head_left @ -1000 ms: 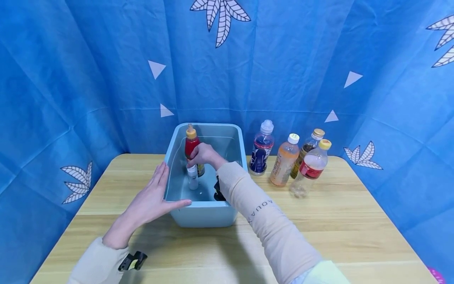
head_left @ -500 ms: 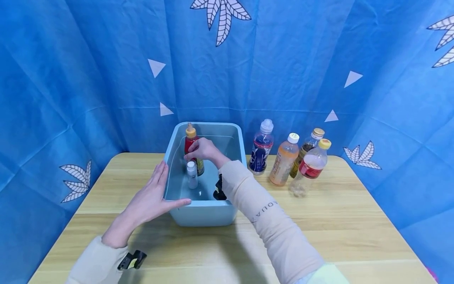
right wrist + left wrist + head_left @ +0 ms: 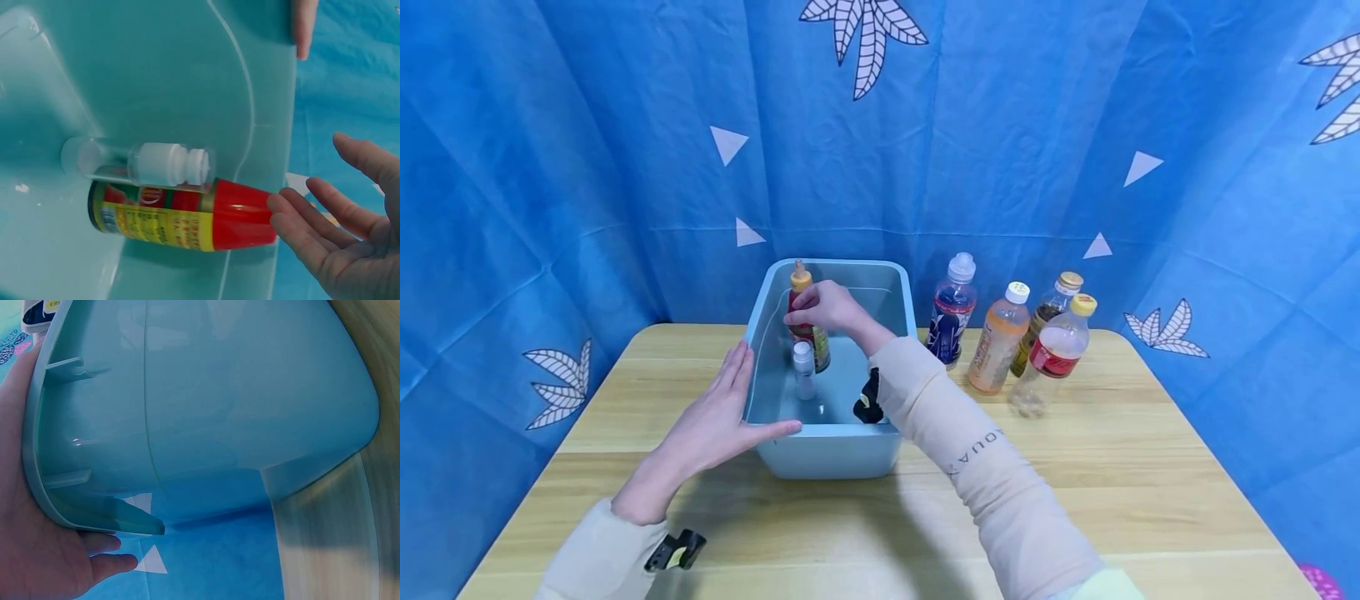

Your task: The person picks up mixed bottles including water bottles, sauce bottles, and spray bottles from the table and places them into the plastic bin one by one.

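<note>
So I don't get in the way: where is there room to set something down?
Front right: bare wooden tabletop between the right sleeve, four drink bottles and right table edge. Back left: bare wood between curtain, left hand and tub.

Crowded: the tub's left side, with red squeeze bottle and small clear bottle near the right hand; also around the drink bottles.

Bright head view, soft shadows on table (image 3: 1150, 483), dimmer wrist views, faint glints
</note>
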A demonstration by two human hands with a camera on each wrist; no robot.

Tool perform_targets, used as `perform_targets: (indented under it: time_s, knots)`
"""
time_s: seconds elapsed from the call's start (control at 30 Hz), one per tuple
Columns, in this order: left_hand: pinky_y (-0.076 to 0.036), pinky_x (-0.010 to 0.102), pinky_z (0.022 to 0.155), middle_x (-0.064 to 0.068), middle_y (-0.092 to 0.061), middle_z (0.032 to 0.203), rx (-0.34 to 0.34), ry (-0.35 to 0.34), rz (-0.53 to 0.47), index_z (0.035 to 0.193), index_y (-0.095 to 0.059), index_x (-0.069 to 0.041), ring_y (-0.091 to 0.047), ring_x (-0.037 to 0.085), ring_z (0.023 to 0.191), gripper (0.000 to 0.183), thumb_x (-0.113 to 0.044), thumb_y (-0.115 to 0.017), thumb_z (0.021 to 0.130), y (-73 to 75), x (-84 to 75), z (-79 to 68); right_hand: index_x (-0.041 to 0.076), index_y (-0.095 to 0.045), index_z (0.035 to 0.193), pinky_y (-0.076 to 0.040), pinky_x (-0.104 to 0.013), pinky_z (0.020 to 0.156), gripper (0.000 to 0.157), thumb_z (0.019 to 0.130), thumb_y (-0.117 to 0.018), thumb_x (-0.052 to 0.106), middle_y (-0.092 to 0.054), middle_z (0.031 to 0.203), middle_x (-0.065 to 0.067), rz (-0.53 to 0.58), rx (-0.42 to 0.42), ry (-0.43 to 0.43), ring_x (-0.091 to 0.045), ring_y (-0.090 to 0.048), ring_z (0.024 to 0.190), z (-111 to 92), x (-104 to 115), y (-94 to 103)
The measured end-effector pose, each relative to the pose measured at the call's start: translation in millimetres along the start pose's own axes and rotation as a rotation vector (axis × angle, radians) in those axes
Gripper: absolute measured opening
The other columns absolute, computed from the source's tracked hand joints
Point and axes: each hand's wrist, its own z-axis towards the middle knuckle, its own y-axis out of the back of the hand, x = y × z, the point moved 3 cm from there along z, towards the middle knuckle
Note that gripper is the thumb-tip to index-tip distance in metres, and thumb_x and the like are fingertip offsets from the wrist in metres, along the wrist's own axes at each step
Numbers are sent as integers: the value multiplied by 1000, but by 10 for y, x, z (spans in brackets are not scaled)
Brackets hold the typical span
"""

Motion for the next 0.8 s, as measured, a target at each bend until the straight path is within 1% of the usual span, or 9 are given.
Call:
perform_targets:
  time_s: [0.27, 0.53, 0.8]
  knots:
    - [-29, 62, 88, 17, 5, 147, 8, -4, 9, 141, 4, -4, -5, 39, 131, 119, -73, -54, 63, -7, 18, 10, 9, -61, 111, -48, -31, 78, 36, 80, -66, 26, -59, 105, -4, 24, -34, 15, -17, -53, 94, -111, 70, 132]
    - [-30, 62, 88, 17, 5, 147, 14, -3, 7, 141, 5, -5, -5, 39, 131, 119, -73, -54, 63, 2, 20, 14, 9, -61, 110, -47, -28, 80, 33, 82, -64, 25, -60, 108, -5, 58, -55, 53, -16, -54, 99, -203, 143, 314]
    - [-30, 63, 87, 16, 7, 147, 17, 0, 3, 141, 6, -6, -4, 40, 131, 119, -74, -54, 63, 9, 33, 28, 7, -61, 110, -48, -24, 77, 33, 82, -64, 25, -62, 103, -4, 47, -64, 151, -14, -55, 94, -364, 192, 466]
